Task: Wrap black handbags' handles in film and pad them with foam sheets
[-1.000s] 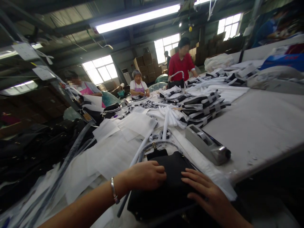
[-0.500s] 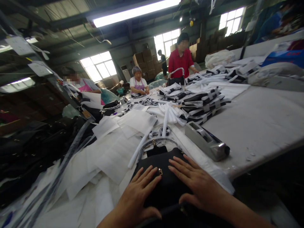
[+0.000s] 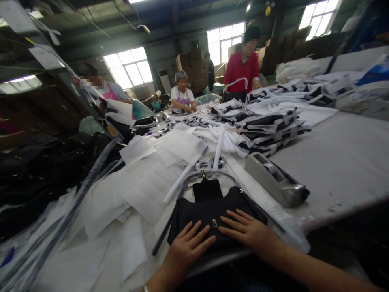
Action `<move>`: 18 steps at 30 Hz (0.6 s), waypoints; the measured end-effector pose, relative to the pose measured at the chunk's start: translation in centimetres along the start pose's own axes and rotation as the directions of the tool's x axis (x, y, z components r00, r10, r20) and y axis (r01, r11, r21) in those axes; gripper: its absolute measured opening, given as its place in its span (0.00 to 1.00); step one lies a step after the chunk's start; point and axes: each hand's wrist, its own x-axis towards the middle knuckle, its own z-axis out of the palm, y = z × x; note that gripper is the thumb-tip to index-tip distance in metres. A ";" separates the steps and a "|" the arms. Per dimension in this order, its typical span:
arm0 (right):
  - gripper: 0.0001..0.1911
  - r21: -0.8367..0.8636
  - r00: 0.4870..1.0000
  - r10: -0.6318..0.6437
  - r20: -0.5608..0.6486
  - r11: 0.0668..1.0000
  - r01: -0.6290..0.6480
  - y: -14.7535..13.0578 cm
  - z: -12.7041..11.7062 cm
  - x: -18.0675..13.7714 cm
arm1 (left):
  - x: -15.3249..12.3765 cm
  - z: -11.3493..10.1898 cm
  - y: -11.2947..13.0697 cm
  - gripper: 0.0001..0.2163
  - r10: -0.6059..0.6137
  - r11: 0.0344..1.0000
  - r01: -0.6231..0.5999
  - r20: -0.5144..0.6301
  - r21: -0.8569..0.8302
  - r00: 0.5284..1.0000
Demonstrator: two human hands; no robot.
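Note:
A black handbag [image 3: 194, 213] lies flat at the near edge of the table, its gold clasp facing up. Its closing tab [image 3: 208, 190], with a gold fitting at the tip, points away from me, and a wrapped handle arches behind it. My left hand [image 3: 190, 249] rests with spread fingers on the bag's front, left of the clasp. On the other side of the clasp, my right hand [image 3: 252, 235] presses flat with fingers apart. A grey tape dispenser [image 3: 275, 180] stands to the right beyond the bag.
White sheets [image 3: 146, 190] overlap left of the bag. Wrapped bags [image 3: 273, 129] are stacked farther back, near white foam tubes [image 3: 220, 146]. Black bags [image 3: 36, 178] are heaped at the left. Across the table are a person in red [image 3: 241, 71] and a person in an apron [image 3: 183, 97].
Both hands have slid nearer to me over the bag, leaving more of its upper part and tab showing. The view has shifted slightly, and both hands stay spread.

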 end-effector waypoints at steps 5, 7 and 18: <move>0.42 0.160 0.995 0.032 0.099 0.986 -0.048 -0.7 -0.7 -1.1 | -0.6 0.3 1.2 0.33 -0.038 0.999 0.044 0.151 -0.032 0.988; 0.40 0.164 0.990 0.054 0.132 0.984 -0.076 -1.2 -1.3 -1.0 | -0.1 0.2 1.7 0.38 -0.036 0.999 0.034 0.140 0.018 0.990; 0.16 0.281 0.982 0.133 0.137 0.945 -0.167 -1.7 -4.2 1.6 | 0.5 3.2 2.0 0.29 0.016 0.947 0.066 -0.250 0.315 0.968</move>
